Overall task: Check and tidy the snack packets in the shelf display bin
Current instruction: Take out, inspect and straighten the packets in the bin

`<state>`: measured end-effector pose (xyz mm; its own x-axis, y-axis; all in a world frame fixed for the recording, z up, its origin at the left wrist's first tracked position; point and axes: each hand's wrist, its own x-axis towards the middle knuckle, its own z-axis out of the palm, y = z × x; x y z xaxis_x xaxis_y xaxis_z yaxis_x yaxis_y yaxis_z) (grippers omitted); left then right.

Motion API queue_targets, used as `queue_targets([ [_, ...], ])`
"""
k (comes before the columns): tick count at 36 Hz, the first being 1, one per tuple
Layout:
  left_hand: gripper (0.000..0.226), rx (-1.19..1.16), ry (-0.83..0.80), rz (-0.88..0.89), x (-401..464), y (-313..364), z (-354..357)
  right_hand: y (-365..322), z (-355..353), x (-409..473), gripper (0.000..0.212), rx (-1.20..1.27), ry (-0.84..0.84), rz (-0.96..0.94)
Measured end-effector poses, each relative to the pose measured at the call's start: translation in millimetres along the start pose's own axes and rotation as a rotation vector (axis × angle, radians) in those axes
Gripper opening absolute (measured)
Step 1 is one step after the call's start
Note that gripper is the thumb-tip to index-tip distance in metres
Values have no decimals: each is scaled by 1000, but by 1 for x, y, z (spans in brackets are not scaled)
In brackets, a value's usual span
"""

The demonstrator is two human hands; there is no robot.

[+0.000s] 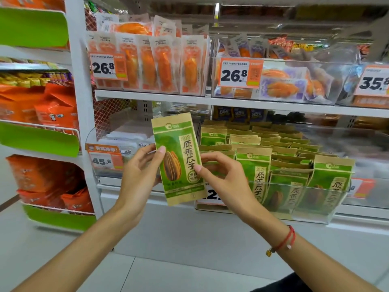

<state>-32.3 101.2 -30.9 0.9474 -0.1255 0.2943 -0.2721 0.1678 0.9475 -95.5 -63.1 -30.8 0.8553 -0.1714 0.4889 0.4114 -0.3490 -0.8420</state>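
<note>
Sunflower seed packet (179, 159), green and kraft-brown with a large seed printed on its front, is held upright with a slight tilt in front of the clear display bin (294, 204), just left of the bin's front corner and raised above its rim. The left hand (140, 171) grips the packet's left edge, thumb pressed on the front face and the other fingers curled out of sight behind it. The right hand (219, 173) pinches the right edge near the lower half, thumb tip on the front and curled fingers behind; a red string bracelet (284, 241) circles that wrist.

Inside the display bin, many matching seed packets (254, 173) stand in rows facing forward (those at the back lean and overlap, so a count is not possible). A price label (211, 196) on the bin's front is partly hidden behind the held packet.

On the shelf above the display bin, clear bins hold orange dried-fruit packets (160, 66), each bin with an orange price tag (108, 67) reading 26.8. To the left of the display bin sits another clear bin with pale packets and a 45.8 tag (104, 160). Further left of it, a side rack with green fronts (37, 140) carries orange snack bags (54, 114).
</note>
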Motion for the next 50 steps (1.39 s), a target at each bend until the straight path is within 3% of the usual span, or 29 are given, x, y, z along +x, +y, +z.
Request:
queue_targets([
  [4, 16, 167, -102, 70, 1, -3, -6, 5, 1, -3, 19, -144, 19, -80],
  [10, 15, 199, -204, -83, 1, -10, -16, 6, 8, -11, 21, -283, -47, -139],
  [12, 28, 181, -232, -135, 0, -11, -18, 6, 9, -13, 25, -312, -66, -139],
  [16, 70, 175, -270, -224, 1, -13, -21, 6, 14, -15, 50, -283, -84, -112],
  [19, 69, 161, -274, -268, 0, -13, -21, 5, 18, -16, 72, -259, -101, -81],
  [24, 63, 190, -307, -272, 1, -13, -27, 4, 22, -13, 59, -302, -170, -28],
  [29, 68, 213, -413, -297, 3, -9, -32, -1, 19, -5, 23, -34, -187, 113],
  [31, 72, 227, -456, -312, 2, -10, -31, 0, 20, -4, 22, 2, -147, 124],
  [37, 50, 235, -440, -305, 1, -13, -24, 6, 20, 0, 20, -48, -120, 54],
  [41, 67, 246, -429, -303, 2, -14, -23, 7, 18, 2, 21, -48, -108, 49],
  [46, 61, 204, -390, -284, 1, -10, -22, 3, 16, 3, 21, -58, -164, 34],
  [50, 68, 120, -254, -280, 6, -10, -27, 2, 16, -1, 31, -122, -226, 16],
])
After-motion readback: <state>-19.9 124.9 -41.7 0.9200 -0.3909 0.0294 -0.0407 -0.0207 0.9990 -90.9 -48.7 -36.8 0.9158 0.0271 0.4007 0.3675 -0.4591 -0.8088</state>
